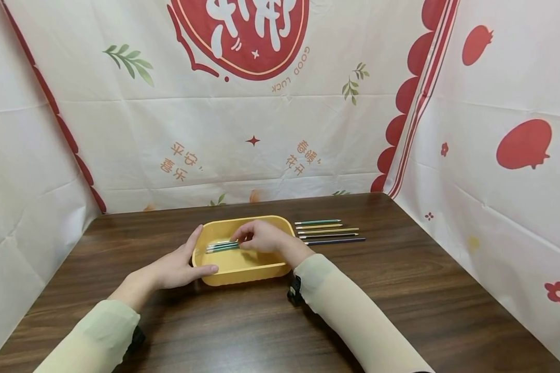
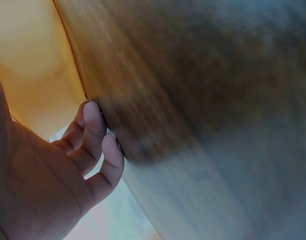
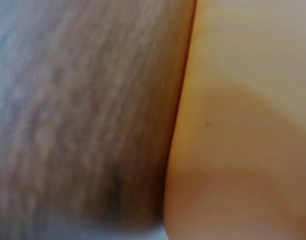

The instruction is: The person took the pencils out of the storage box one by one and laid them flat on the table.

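A yellow plastic bin (image 1: 245,269) stands on the dark wooden table. My left hand (image 1: 177,267) holds its left end, thumb over the front rim and the other fingers along the outer wall. In the left wrist view, curled fingers (image 2: 95,127) lie against the bin's wall (image 2: 33,55). Inside the bin, my right hand (image 1: 263,238) pinches the right end of a small bunch of green pencils (image 1: 221,248) with pale tips. The hand hides their far ends. Only the bin's wall (image 3: 242,130) and blurred table show in the right wrist view.
Several pencils lie side by side to the right of the bin, among them a teal one (image 1: 318,222), a gold one (image 1: 329,231) and a dark blue one (image 1: 336,241). Printed white cloth (image 1: 252,119) hangs behind and beside the wooden table (image 1: 401,290).
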Motion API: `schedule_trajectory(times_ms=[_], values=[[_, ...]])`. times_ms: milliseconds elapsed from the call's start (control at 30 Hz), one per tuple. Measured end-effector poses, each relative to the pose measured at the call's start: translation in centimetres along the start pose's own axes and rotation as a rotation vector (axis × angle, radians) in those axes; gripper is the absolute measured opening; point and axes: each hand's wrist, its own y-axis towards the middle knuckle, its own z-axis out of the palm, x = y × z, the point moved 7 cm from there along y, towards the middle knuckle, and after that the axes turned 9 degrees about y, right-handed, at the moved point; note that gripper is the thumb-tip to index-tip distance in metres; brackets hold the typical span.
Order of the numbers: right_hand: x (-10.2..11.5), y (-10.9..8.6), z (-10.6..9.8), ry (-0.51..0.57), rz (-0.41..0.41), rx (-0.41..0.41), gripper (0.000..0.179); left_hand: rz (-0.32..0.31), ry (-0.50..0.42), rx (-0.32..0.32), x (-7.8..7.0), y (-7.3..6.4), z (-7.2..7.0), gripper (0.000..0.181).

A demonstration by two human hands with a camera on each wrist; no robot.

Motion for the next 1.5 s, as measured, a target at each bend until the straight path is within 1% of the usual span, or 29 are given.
schedule_trajectory(times_ms=[100, 200, 300, 567, 733, 900, 1133, 1233, 1367, 1500], values=[[0.0, 0.1, 0.2, -0.047, 0.003, 0.015, 0.023, -0.006, -0.002, 0.001, 0.1, -0.1, 0.0, 0.127], [-0.1, 0.1, 0.3, -0.09, 0.023, 0.021, 0.023, -0.006, -0.003, 0.002, 0.1, -0.1, 0.0, 0.127], [-0.2, 0.0, 0.3, -0.106, 0.047, 0.02, 0.024, -0.004, -0.005, 0.002, 0.0, -0.1, 0.1, 0.127], [-0.4, -0.1, 0.2, -0.124, 0.063, 0.008, 0.024, -0.001, -0.002, -0.002, 0.1, 0.0, 0.1, 0.128], [-0.2, -0.2, 0.3, -0.152, 0.047, 0.005, 0.025, 0.004, -0.003, -0.002, 0.0, 0.0, 0.1, 0.128], [-0.1, -0.3, 0.5, -0.178, 0.033, 0.024, 0.025, 0.005, -0.004, 0.0, -0.1, -0.1, 0.1, 0.128], [0.3, -0.3, 1.1, -0.223, -0.029, 0.095, 0.024, -0.002, -0.002, 0.003, -0.2, -0.2, 0.0, 0.128], [0.4, -0.3, 1.3, -0.253, -0.048, 0.109, 0.025, 0.002, 0.0, 0.003, -0.2, -0.1, 0.0, 0.128], [0.4, -0.3, 1.2, -0.275, -0.047, 0.103, 0.026, 0.007, 0.001, -0.002, -0.2, -0.1, 0.1, 0.128], [0.3, -0.3, 1.2, -0.265, -0.038, 0.107, 0.026, 0.007, 0.005, -0.002, -0.2, -0.1, 0.1, 0.128]])
